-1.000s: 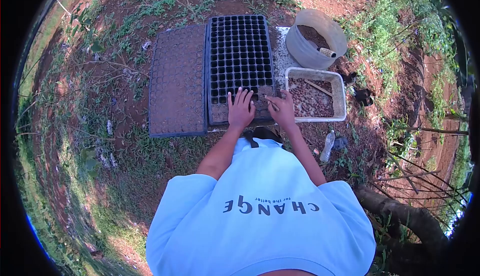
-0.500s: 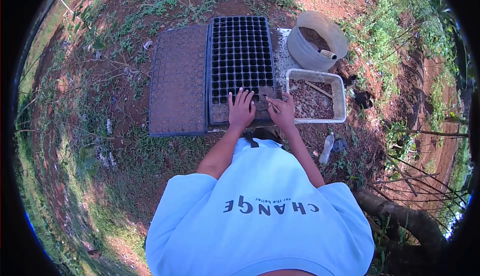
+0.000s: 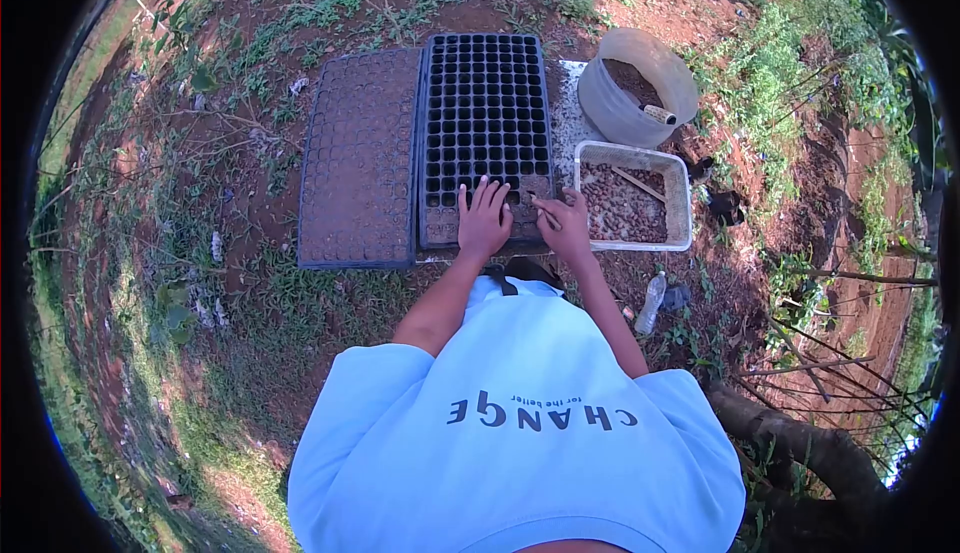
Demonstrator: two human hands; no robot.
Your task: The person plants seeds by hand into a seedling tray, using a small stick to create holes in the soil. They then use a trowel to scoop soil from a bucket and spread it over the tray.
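round bucket (image 3: pixel 640 88), plastic bottle (image 3: pixel 650 303), tree trunk (image 3: pixel 810 443)

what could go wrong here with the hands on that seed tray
1. The left hand lies flat on the near rows of the black cell tray; pressing there could squash the soil in cells already filled.
2. The right hand pinches a thin stick over small cells; a slip could skip or double up a cell.
3. The clear tub sits right beside that hand; an elbow or wrist could knock it and spill its contents.
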